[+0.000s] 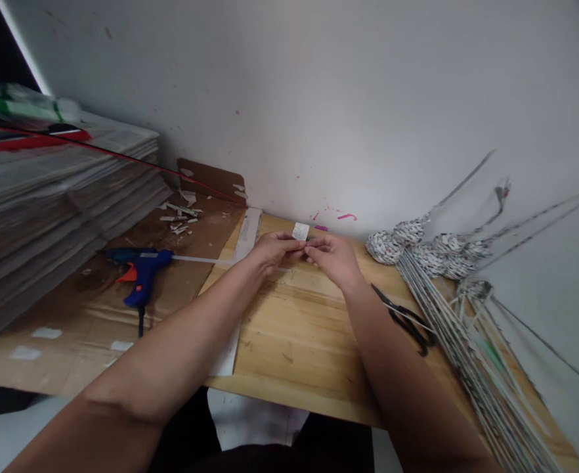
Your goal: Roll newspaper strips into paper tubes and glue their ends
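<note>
Over the far part of the wooden table (289, 328), my left hand (274, 251) and my right hand (333, 257) meet with their fingertips nearly together. A small white piece of printed paper (300, 231) sticks up from between the fingers of my left hand. My right thumb and forefinger are pinched close beside its lower edge. Something small and dark shows between the two hands, too hidden to name. Black-handled scissors (407, 323) lie on the table to the right of my right forearm.
On cardboard (73, 355) at left lie a blue glue gun (146, 276) with a glue stick in it, and paper scraps (181, 213). Stacked newspapers (63, 203) rise beyond. At right are woven paper balls (385, 248) and a bundle of rolled paper sticks (457, 348). A wall (319, 118) stands behind.
</note>
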